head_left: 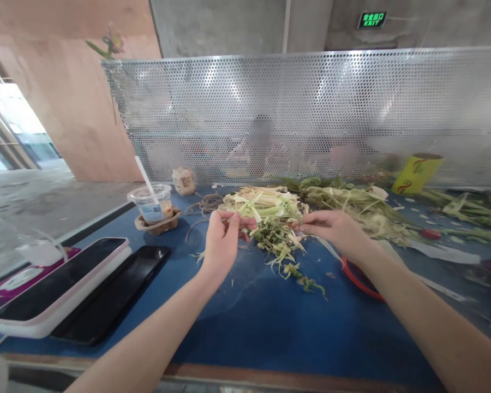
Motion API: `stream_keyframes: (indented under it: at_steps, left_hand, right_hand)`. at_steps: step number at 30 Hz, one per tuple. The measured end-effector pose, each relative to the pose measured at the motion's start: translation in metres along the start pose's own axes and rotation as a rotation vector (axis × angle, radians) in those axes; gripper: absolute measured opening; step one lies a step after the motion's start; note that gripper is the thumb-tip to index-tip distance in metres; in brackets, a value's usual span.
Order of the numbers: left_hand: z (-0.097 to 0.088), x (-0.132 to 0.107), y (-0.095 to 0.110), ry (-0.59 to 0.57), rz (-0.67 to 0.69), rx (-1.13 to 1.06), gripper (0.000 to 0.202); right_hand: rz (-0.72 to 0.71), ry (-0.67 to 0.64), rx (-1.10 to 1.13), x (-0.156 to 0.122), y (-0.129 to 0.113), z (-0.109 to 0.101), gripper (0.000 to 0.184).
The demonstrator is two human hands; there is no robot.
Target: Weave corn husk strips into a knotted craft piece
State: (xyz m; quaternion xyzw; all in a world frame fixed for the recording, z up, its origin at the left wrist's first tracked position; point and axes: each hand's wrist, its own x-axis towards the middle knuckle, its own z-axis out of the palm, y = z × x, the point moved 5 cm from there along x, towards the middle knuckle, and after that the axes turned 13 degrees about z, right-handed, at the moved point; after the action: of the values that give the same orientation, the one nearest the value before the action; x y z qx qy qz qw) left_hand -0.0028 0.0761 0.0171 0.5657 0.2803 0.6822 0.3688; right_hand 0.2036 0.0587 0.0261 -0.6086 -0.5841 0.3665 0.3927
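A bunch of wilted green sprigs point(276, 240) lies on the blue table, between my two hands. My left hand point(225, 237) is at its left edge, thumb and fingers pinched together. On the opposite side my right hand point(337, 232) also pinches, its fingertips at the bunch's right edge. Whatever is between the fingers of either hand is too small to make out. Right behind the sprigs rests a bundle of pale, straw-like stalks point(265, 197). A loose sprig point(305, 279) trails toward me from the bunch.
Two phones point(65, 275) point(114, 292) lie at the left, near a lidded cup point(150, 204) with a straw. Brown cord point(208, 204) is coiled behind my left hand. A red ring-shaped rim point(358, 281) sits under my right forearm. Dry husks point(352, 204) and a yellow tube point(417, 173) stand before a perforated metal screen point(311, 109).
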Motion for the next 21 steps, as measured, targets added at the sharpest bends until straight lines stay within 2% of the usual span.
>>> stream_keyframes:
  at_steps: [7,21]
  left_hand:
    - [0.000,-0.002,0.001,-0.001,-0.010,0.004,0.016]
    - [0.002,-0.004,0.001,-0.019,-0.025,0.035,0.016]
  right_hand:
    - [-0.062,-0.153,0.162,-0.001,0.003,0.011,0.017]
    - [-0.024,-0.198,0.140,-0.002,0.002,0.016,0.020]
